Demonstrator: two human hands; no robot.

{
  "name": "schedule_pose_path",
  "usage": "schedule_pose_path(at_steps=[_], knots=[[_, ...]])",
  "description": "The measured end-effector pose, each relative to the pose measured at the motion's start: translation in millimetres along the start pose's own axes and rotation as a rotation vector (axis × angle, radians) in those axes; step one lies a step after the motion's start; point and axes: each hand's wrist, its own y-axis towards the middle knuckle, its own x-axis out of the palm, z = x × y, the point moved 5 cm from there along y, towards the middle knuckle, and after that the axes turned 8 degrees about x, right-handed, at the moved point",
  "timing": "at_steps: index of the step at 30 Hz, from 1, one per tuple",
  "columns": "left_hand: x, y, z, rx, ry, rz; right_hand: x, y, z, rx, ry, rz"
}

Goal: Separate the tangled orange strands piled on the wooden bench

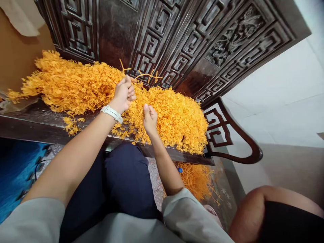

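A big heap of orange plastic sprigs [76, 84] covers the seat of a dark carved wooden bench [37, 123]. My left hand [124, 92], with a white watch on its wrist, is closed in a fist on an orange sprig [141, 75] whose thin stems stick up past the fingers. My right hand [150, 118] is just below and to the right, its fingers pinched together in the heap, apparently on the same sprig's lower end. Both forearms reach forward over my dark blue trousers.
The bench's carved backrest [177, 33] rises behind the heap, and its curved armrest [227, 135] is at the right. More orange sprigs [197, 179] lie on the floor under the seat. Another person's bare knee [255, 209] is at the lower right. A blue mat [15, 168] lies left.
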Motion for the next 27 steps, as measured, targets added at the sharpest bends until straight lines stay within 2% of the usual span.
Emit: schedule_pose_path(at_steps=[3, 6, 8, 11, 14, 16, 17, 19, 21, 22, 25, 27], knots=[[-7, 8, -1, 0.003, 0.014, 0.033, -14, -11, -17, -0.104, -0.192, 0.188], [-4, 8, -6, 0.005, 0.037, 0.062, -23, -25, -34, -0.213, -0.372, 0.272], [-1, 6, -13, -0.021, 0.043, 0.120, -20, -44, -46, -0.270, -0.435, 0.287], [-2, 10, -22, -0.020, 0.076, 0.180, -8, -94, -67, -0.391, -0.512, 0.279], [-21, 27, -19, 0.043, 0.119, 0.202, 0, -148, -88, -0.526, -0.449, 0.224], [-35, 39, -12, 0.060, 0.097, 0.183, -5, -165, -94, -0.585, -0.354, 0.186], [-41, 44, -9, 0.063, 0.072, 0.162, -12, -164, -95, -0.601, -0.326, 0.191], [-46, 46, -2, 0.070, 0.012, 0.129, -33, -142, -92, -0.583, -0.362, 0.264], [-42, 41, 2, 0.054, -0.046, 0.121, -60, -103, -84, -0.469, -0.496, 0.380], [-38, 37, 2, 0.035, -0.068, 0.124, -71, -83, -80, -0.398, -0.580, 0.393], [-22, 22, -1, -0.030, -0.094, 0.134, -88, -39, -71, -0.278, -0.733, 0.368], [-9, 13, -4, -0.061, -0.088, 0.103, -79, -26, -71, -0.304, -0.747, 0.260]])
